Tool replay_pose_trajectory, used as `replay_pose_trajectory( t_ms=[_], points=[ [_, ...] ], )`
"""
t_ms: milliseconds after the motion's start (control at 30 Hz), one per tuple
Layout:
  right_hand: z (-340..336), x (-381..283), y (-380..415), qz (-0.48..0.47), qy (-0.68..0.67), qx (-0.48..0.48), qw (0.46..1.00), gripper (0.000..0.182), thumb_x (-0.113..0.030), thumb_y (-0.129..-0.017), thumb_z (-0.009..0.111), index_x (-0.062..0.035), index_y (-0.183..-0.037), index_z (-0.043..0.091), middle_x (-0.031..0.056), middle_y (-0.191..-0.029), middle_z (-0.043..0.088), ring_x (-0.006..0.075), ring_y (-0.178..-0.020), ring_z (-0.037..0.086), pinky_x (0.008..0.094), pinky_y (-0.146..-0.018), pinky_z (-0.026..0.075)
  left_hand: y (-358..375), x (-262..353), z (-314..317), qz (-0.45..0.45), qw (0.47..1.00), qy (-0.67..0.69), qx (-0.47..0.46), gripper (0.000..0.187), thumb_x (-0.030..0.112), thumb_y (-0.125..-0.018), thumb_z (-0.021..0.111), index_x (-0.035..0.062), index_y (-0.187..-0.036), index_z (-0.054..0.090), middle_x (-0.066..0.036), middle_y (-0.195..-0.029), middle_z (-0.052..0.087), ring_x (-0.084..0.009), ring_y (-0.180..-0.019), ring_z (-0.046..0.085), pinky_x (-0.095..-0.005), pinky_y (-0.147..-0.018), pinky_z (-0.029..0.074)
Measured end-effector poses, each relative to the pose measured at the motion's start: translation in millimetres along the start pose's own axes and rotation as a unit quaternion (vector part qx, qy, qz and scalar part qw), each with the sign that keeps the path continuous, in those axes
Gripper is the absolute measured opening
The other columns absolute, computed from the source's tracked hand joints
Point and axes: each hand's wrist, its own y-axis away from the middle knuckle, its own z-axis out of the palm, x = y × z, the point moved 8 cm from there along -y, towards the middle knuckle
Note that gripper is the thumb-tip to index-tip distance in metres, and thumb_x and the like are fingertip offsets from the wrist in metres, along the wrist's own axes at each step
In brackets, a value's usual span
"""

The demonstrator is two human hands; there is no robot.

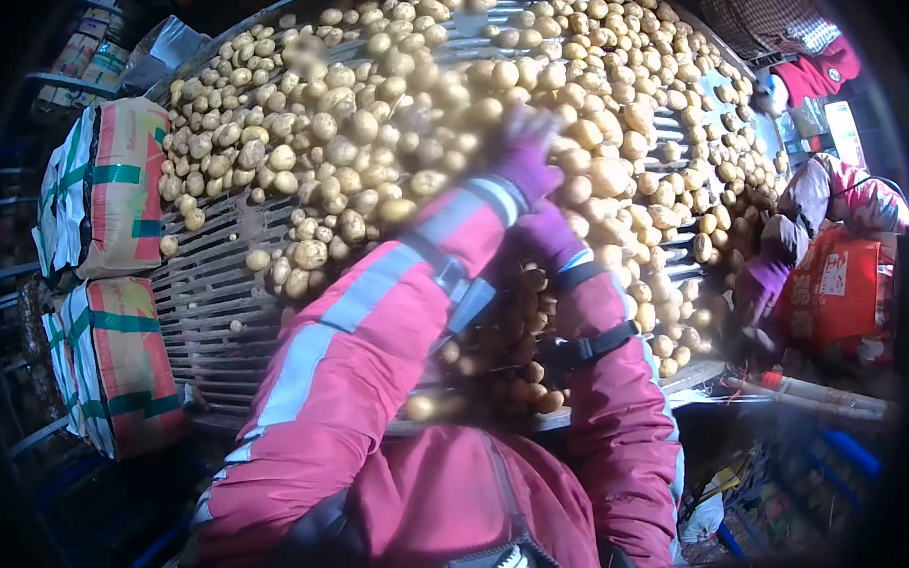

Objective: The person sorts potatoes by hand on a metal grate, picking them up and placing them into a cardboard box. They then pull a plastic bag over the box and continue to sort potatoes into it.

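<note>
Potatoes (370,126) lie in a wide heap over a slatted sorting table (223,306). My left hand (527,154), in a purple glove, reaches into the middle of the heap with its fingers stretched out over the potatoes, somewhat blurred. Close behind it and partly covered by the left wrist is my right hand (544,234), also in a purple glove. Its fingers are hidden, so whether it grips a potato cannot be seen. More potatoes sit in shade below the right hand, between my two pink sleeves.
Two packed bags with green tape, an upper bag (127,187) and a lower bag (131,363), stand at the table's left edge. At the right is a co-worker's purple-gloved hand (760,290) beside a red apron (840,287). Another person's red sleeve (817,74) shows at top right.
</note>
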Motion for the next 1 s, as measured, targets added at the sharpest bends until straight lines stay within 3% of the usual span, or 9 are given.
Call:
replay_pose_trajectory(
  t_ms=[100, 233, 333, 467, 600, 633, 667, 833, 1000],
  points=[
    [-21.6, 3.0, -9.2, -0.155, 0.439, -0.009, 0.885, 0.027, -0.015, -0.086, 0.068, -0.0041, -0.111, 0.070, 0.0133, -0.094, 0.071, 0.0321, -0.090, 0.067, 0.0373, -0.087, 0.052, 6.5, 16.6, 9.3, 0.034, 0.987, 0.145, -0.055, 0.070, 0.031, -0.086, 0.068, 0.0081, -0.148, 0.044, -0.020, -0.154, 0.038, -0.0366, -0.145, 0.031, -0.0474, -0.120, 0.027],
    [-92.2, 3.9, -12.7, 0.045, -0.129, 0.066, 0.988, 0.045, -0.023, -0.092, 0.062, -0.0058, -0.133, 0.057, 0.0138, -0.118, 0.067, 0.0228, -0.108, 0.063, 0.0335, -0.086, 0.053, 57.9, -26.1, -48.0, 0.046, 0.982, 0.181, 0.039, 0.064, 0.021, -0.083, 0.073, 0.0018, -0.140, 0.050, -0.020, -0.144, 0.048, -0.0334, -0.136, 0.044, -0.0415, -0.115, 0.034],
    [-148.3, 3.1, -12.7, 0.028, -0.212, 0.156, 0.964, 0.041, -0.021, -0.090, 0.064, -0.0069, -0.129, 0.057, 0.0096, -0.106, 0.066, 0.0213, -0.091, 0.064, 0.0341, -0.078, 0.054, 91.3, -131.1, -131.0, -0.013, 0.986, -0.024, 0.164, 0.067, 0.017, -0.075, 0.080, -0.0001, -0.134, 0.054, -0.023, -0.131, 0.055, -0.0378, -0.127, 0.050, -0.0478, -0.110, 0.039],
    [-174.3, -31.3, 31.2, 0.028, -0.145, 0.150, 0.978, 0.053, -0.015, -0.096, 0.059, -0.0018, -0.145, 0.046, 0.0162, -0.141, 0.054, 0.0290, -0.124, 0.059, 0.0401, -0.102, 0.050, 121.7, -292.0, -146.5, -0.227, 0.952, -0.143, 0.148, 0.084, 0.049, -0.089, 0.065, 0.0060, -0.153, 0.032, -0.029, -0.153, 0.035, -0.0463, -0.143, 0.031, -0.0522, -0.119, 0.025],
    [-122.7, -48.9, 78.9, 0.052, -0.228, 0.131, 0.963, 0.052, -0.025, -0.097, 0.060, -0.0001, -0.142, 0.050, 0.0166, -0.135, 0.060, 0.0304, -0.120, 0.062, 0.0405, -0.103, 0.049, 87.3, -254.8, -109.3, -0.274, 0.935, -0.091, 0.205, 0.084, 0.055, -0.089, 0.062, 0.0164, -0.156, 0.028, -0.032, -0.150, 0.036, -0.0534, -0.140, 0.028, -0.0532, -0.120, 0.021],
    [-114.7, -48.8, 85.2, 0.054, -0.236, 0.118, 0.963, 0.051, -0.025, -0.098, 0.059, -0.0002, -0.141, 0.051, 0.0169, -0.134, 0.060, 0.0307, -0.119, 0.063, 0.0408, -0.103, 0.049, 72.6, -215.0, -112.1, -0.328, 0.941, -0.070, 0.054, 0.086, 0.057, -0.089, 0.060, 0.0171, -0.157, 0.026, -0.027, -0.154, 0.034, -0.0514, -0.141, 0.027, -0.0545, -0.120, 0.020],
    [-109.7, -24.6, 90.5, 0.034, -0.259, 0.131, 0.956, 0.050, -0.024, -0.098, 0.059, 0.0000, -0.141, 0.051, 0.0175, -0.133, 0.061, 0.0315, -0.117, 0.064, 0.0414, -0.103, 0.050, 60.3, -225.2, -76.4, -0.203, 0.948, -0.204, 0.134, 0.089, 0.060, -0.087, 0.061, 0.0199, -0.158, 0.025, -0.018, -0.160, 0.030, -0.0499, -0.144, 0.024, -0.0573, -0.120, 0.019],
    [-59.4, -54.5, 101.0, 0.059, -0.255, 0.106, 0.959, 0.050, -0.023, -0.099, 0.057, 0.0037, -0.140, 0.051, 0.0197, -0.130, 0.063, 0.0316, -0.112, 0.066, 0.0399, -0.098, 0.053, 47.9, -124.6, -50.3, -0.166, 0.956, -0.224, 0.094, 0.085, 0.064, -0.088, 0.054, 0.0213, -0.156, 0.029, -0.009, -0.164, 0.023, -0.0477, -0.145, 0.024, -0.0713, -0.114, 0.015],
    [-16.7, -61.2, 79.5, 0.052, -0.277, 0.039, 0.959, 0.050, -0.025, -0.100, 0.054, 0.0047, -0.141, 0.049, 0.0212, -0.129, 0.063, 0.0319, -0.114, 0.065, 0.0403, -0.098, 0.053, 102.8, -49.4, -30.1, 0.090, 0.980, -0.172, -0.042, 0.072, 0.052, -0.091, 0.059, 0.0189, -0.152, 0.040, -0.011, -0.157, 0.037, -0.0350, -0.141, 0.035, -0.0579, -0.117, 0.023]
  ],
)
